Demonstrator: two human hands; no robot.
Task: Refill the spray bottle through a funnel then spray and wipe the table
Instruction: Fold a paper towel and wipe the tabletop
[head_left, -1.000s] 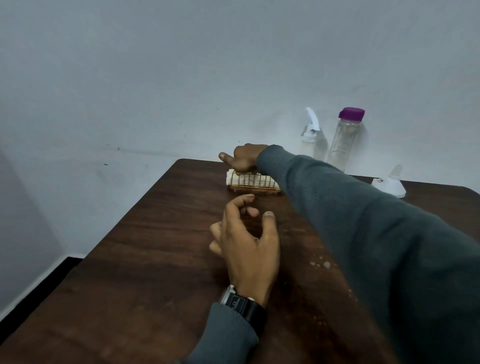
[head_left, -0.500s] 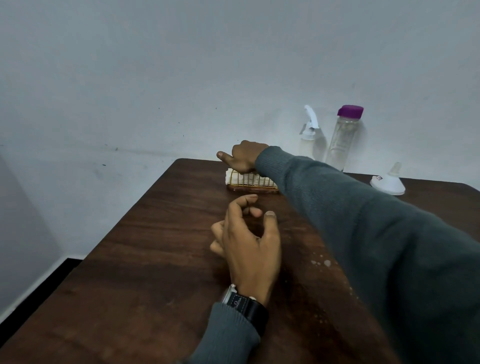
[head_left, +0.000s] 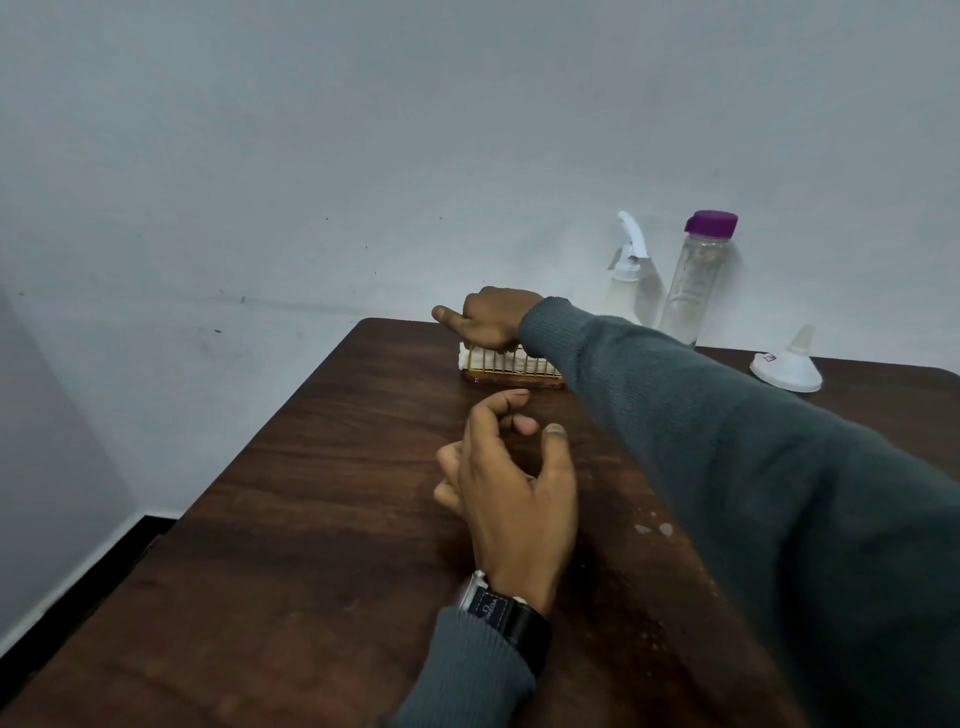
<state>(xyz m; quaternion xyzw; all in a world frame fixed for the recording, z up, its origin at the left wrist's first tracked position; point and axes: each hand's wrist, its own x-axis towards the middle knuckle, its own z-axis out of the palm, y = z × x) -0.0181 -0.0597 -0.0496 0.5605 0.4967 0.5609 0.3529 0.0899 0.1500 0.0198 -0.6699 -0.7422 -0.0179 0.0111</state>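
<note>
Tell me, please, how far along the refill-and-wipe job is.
Refill looks done: spray bottle has its head on, funnel lies aside. Droplets on the table suggest spraying happened. In hand: right hand grips tissues in the holder; left hand idle. Wiping remains.

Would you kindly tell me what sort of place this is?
Probably a plain indoor room, home or office: a dark wooden table against a bare pale wall, with a spray bottle and funnel on it.
</note>
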